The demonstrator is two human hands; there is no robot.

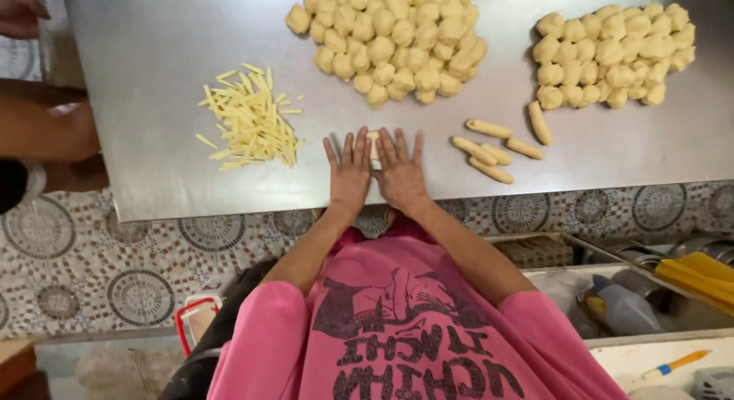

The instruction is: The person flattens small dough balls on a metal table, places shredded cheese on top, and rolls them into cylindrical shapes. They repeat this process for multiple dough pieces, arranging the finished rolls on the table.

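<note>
Steel surface (153,102) over patterned tile floor, seen from above. Left hand (349,174) and right hand (400,173) lie flat side by side, palms down, fingers spread, pressing a dough piece (374,145) between and under them; only a pale sliver shows, so its shape is hard to tell. Neither hand grips anything. Left of the dough piece, a loose heap of thin yellow sticks (248,121). Right of it, a few rolled dough logs (493,149). Beyond it, a big cluster of dough balls (390,41); further right, a second cluster (612,56). Another person's arm (46,129) sits far left, off the surface.
</note>
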